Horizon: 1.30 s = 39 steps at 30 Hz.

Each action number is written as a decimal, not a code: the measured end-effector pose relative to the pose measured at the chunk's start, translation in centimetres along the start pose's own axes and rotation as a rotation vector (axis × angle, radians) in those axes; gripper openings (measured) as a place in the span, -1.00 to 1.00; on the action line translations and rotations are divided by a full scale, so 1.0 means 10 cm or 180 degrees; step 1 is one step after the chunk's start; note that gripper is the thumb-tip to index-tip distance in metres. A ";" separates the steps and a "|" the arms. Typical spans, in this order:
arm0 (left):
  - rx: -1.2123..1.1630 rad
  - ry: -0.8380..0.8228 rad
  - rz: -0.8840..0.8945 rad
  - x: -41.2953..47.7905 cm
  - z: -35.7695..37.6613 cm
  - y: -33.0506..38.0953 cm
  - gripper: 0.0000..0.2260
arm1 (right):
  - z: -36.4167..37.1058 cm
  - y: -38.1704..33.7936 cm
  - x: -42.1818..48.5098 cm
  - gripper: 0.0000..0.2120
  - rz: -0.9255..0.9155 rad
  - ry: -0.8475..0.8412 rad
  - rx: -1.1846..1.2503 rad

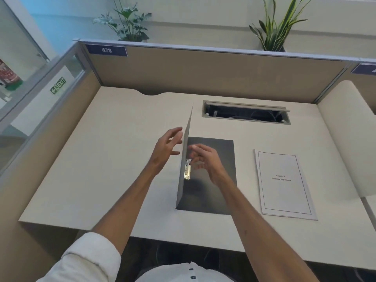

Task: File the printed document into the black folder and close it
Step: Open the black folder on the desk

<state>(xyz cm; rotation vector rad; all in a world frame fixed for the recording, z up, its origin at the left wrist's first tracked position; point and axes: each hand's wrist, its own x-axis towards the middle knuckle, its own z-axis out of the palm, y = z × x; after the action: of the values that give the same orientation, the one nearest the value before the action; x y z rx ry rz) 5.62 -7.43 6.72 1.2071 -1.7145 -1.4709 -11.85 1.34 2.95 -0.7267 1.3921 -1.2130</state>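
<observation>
Right of the black folder [211, 176] lies the printed document [284, 184], headed "Chapter", apart from it. Left hand [166, 148] open, fingers spread, at the raised cover; right hand [203, 159] loosely curled by the metal clip [187, 171], grasp unclear.

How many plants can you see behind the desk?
2. One leafy plant stands behind the partition toward the left, and one spiky plant toward the right. Others may be hidden out of frame.

The flat black folder's [211, 180] upright cover [186, 155] blocks nine o'clock; bare cream desktop [245, 176] toward three o'clock separates it from the white printed document [284, 184].
</observation>
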 end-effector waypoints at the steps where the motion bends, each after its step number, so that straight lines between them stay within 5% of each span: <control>1: 0.0000 -0.0018 0.0009 -0.01 -0.08 0.01 -0.57 | 0.11 0.01 0.01 -0.70 -0.0072 -0.0035 -0.0078; 6: -0.0075 0.0047 -0.0226 -0.09 -0.58 -0.05 -0.67 | 0.61 0.15 0.01 -0.75 -0.0482 0.0042 -0.0607; 9: 0.0110 0.0351 -0.0395 -0.11 -0.86 -0.15 -0.71 | 0.82 0.30 -0.01 -0.61 -0.0652 0.0087 -0.1518; 15: 0.1113 0.0755 -0.0540 -0.09 -1.18 -0.40 -0.41 | 1.02 0.60 -0.01 -0.26 -0.0482 -0.0552 -0.3176; 21: 0.2026 0.0492 -0.0663 -0.14 -1.13 -0.64 -0.26 | 1.12 0.86 0.04 -0.23 -0.0589 -0.0693 -0.4000; 39: 0.3143 -0.0372 -0.1050 -0.26 -0.92 -1.18 -0.28 | 1.18 1.18 0.13 -0.29 -0.0403 -0.0970 -0.4339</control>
<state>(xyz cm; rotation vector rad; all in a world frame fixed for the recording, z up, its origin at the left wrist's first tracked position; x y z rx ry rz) 17.79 -9.01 -2.25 1.9856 -2.5294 -0.8137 1.48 0.37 -7.07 -1.8335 1.8118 -0.0312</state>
